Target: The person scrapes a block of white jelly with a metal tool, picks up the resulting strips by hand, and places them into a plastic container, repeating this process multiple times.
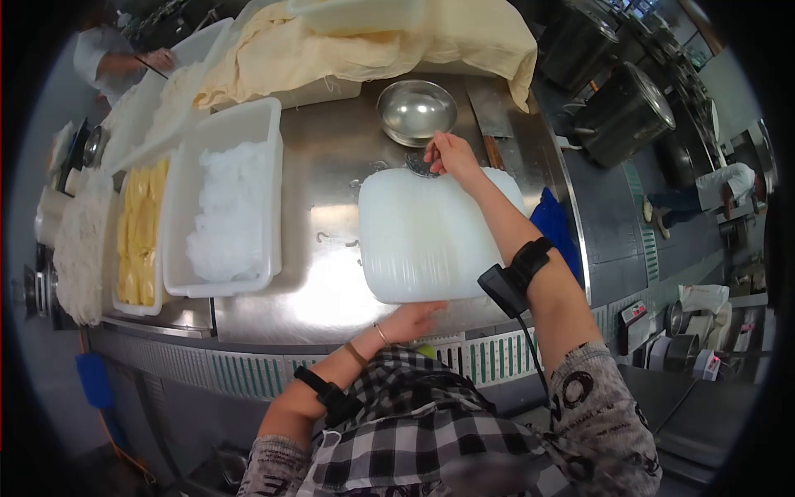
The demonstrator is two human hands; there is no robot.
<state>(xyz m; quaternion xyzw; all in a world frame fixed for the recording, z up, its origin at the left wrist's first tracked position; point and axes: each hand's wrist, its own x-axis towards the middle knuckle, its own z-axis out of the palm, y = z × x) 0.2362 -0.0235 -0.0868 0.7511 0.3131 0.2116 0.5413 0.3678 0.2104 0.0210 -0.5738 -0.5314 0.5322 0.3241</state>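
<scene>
A large, rounded, translucent white block of jelly (439, 232) lies on the steel table in front of me. My right hand (452, 155) is at its far edge, fingers curled on a small, round, dark metal scraper (420, 166), partly hidden by the hand and seen too small for detail. My left hand (412, 321) lies low at the block's near edge, with its fingers stretched out and holding nothing. Just beyond the right hand stands a shiny steel bowl (416, 112). A cleaver (490, 112) with a wooden handle rests to the bowl's right.
On the left stand a white tub (274, 190) of white translucent shreds and a tray of yellow strips (142, 236). Beige cloth (373, 54) covers containers at the back. Blue cloth (553, 228) lies by the right edge. Other people (722, 189) are farther off.
</scene>
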